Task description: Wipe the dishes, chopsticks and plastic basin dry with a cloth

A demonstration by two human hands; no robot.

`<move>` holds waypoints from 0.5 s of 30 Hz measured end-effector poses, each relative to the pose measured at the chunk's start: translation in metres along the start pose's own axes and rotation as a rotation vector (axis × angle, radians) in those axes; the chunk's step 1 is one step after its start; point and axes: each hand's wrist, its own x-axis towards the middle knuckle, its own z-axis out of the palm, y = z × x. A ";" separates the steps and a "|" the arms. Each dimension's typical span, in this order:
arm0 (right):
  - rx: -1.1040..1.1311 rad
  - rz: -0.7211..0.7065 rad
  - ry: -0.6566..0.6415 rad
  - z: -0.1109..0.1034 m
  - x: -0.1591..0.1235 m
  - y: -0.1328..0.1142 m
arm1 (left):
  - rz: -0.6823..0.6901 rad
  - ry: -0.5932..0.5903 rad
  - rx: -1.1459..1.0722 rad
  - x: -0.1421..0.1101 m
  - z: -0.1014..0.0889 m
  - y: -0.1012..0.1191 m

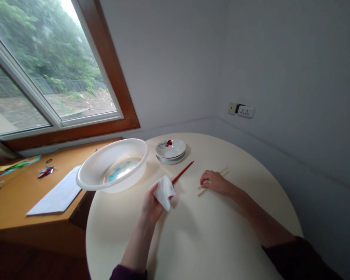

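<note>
My left hand [152, 204] is closed around a white cloth or tissue [164, 191], whose loose corner hangs over the fingers. A red chopstick-like stick [183, 172] reaches out past the cloth to the upper right; whether it is one or a pair, or gripped inside the cloth, I cannot tell. My right hand [217, 182] is lower over the table, fingers curled together on light wooden chopsticks [202, 192]. Their ends show on both sides of that hand, crossing slightly apart. A small white patch shows by its fingertips, too small to name.
Two or more white dishes with a red flower [170, 149] stand stacked on the round cream table [210, 241]. A wide translucent basin [112, 165] overlaps its left edge. Beside it, a wooden desk [46, 163] carries a white sheet [56, 194] and pens [46, 172].
</note>
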 end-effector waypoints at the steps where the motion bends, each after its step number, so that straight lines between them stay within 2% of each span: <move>1: -0.002 -0.003 -0.004 0.000 0.000 -0.001 | -0.001 -0.003 0.002 0.000 0.000 0.000; 8: -0.044 -0.053 0.034 0.004 -0.001 0.001 | -0.002 -0.012 0.009 0.001 -0.002 0.000; 15: -0.047 -0.128 0.188 0.013 0.004 0.006 | -0.002 -0.011 -0.009 0.000 0.000 0.000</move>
